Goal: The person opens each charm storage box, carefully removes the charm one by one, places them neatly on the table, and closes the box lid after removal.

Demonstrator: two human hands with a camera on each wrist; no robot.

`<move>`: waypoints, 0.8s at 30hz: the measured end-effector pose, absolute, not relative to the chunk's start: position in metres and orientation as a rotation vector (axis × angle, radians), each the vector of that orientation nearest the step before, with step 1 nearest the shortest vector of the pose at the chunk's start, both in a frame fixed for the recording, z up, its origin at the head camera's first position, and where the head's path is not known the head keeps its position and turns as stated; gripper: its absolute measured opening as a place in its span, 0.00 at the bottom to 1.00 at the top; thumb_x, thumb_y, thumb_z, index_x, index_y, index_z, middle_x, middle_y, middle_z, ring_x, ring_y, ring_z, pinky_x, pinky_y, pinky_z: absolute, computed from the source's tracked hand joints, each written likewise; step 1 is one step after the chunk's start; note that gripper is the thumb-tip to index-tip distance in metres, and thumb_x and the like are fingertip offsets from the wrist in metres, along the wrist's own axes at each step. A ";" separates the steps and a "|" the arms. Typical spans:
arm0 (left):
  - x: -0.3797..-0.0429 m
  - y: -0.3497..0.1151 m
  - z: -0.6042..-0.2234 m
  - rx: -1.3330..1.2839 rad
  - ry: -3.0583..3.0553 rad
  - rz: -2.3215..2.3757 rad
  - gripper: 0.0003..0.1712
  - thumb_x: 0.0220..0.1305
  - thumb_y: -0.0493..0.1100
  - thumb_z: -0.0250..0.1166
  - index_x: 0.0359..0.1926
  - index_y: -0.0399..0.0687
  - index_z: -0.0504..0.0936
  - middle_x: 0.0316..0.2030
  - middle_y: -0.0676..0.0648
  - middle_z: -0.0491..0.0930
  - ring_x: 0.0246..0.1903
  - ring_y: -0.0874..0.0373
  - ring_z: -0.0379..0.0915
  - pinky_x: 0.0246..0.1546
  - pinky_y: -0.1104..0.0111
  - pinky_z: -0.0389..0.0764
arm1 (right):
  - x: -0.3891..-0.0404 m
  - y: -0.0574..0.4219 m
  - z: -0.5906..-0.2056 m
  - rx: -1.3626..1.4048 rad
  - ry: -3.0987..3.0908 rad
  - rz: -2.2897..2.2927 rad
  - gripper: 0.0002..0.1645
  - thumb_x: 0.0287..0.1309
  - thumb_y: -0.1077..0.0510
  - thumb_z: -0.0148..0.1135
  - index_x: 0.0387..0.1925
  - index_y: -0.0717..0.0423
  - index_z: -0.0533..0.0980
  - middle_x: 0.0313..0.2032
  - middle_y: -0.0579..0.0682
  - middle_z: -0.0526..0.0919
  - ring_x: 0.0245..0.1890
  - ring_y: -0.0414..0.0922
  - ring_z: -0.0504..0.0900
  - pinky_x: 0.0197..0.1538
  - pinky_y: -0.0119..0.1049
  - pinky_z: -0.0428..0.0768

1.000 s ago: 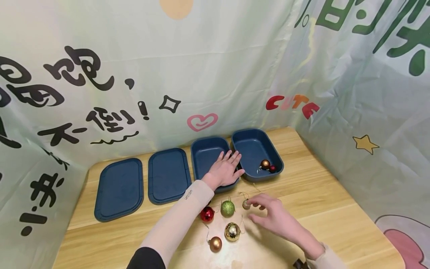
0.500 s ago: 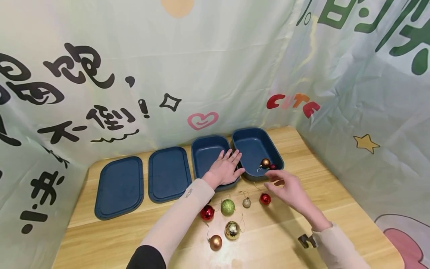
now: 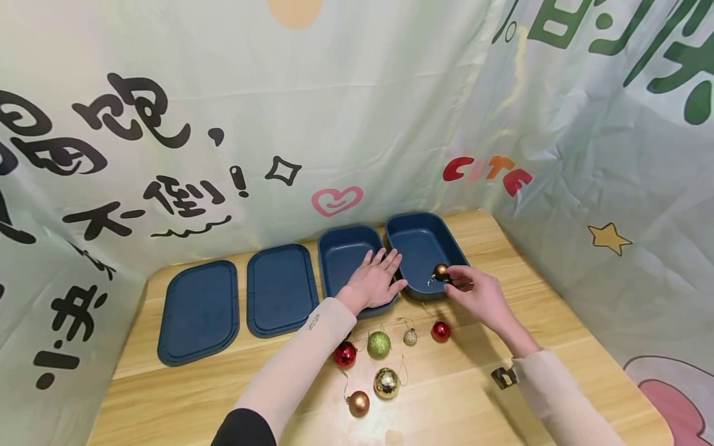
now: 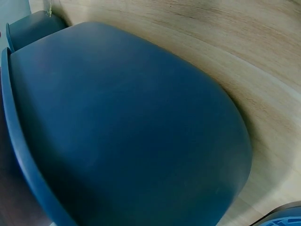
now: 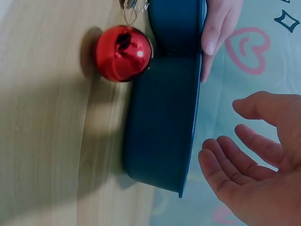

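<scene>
My left hand [image 3: 372, 282] rests with spread fingers over the right side of one deep blue box [image 3: 341, 260]; that box's side fills much of the left wrist view. Over the near right corner of the rightmost blue box [image 3: 421, 244] is my right hand [image 3: 478, 292]. Its fingers and thumb are apart, with nothing between them in the right wrist view. A bronze bauble [image 3: 440, 271] lies inside this box, just left of my fingertips. In front of the box sits a shiny red bauble [image 3: 440, 331], with a small glittery bauble [image 3: 409, 337] beside it.
Nearer on the wooden table are a green bauble [image 3: 379, 345], a second red bauble [image 3: 344, 354], a gold faceted bauble [image 3: 386, 383] and a copper bauble [image 3: 358, 404]. Two flat blue lids [image 3: 198, 313] lie at the left. Printed curtains [image 3: 362, 124] hang behind.
My right hand has moved from beside the glittery bauble, right and away from me, to the box corner. The red bauble in front now shows; the dark red one inside is hidden. My left hand stays.
</scene>
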State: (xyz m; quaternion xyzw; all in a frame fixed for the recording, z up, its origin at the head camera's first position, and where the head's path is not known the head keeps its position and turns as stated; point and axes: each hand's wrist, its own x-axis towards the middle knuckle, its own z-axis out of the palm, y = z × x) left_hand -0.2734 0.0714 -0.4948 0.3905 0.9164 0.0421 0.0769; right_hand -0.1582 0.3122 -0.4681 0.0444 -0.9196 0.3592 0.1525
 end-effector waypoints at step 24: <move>-0.273 0.071 -0.497 1.164 2.754 0.113 0.42 0.83 0.68 0.34 0.86 0.51 0.48 0.86 0.48 0.45 0.86 0.48 0.37 0.85 0.49 0.40 | -0.191 0.323 -0.479 0.061 -2.760 0.958 0.22 0.63 0.62 0.72 0.56 0.70 0.82 0.46 0.69 0.88 0.42 0.61 0.89 0.46 0.54 0.88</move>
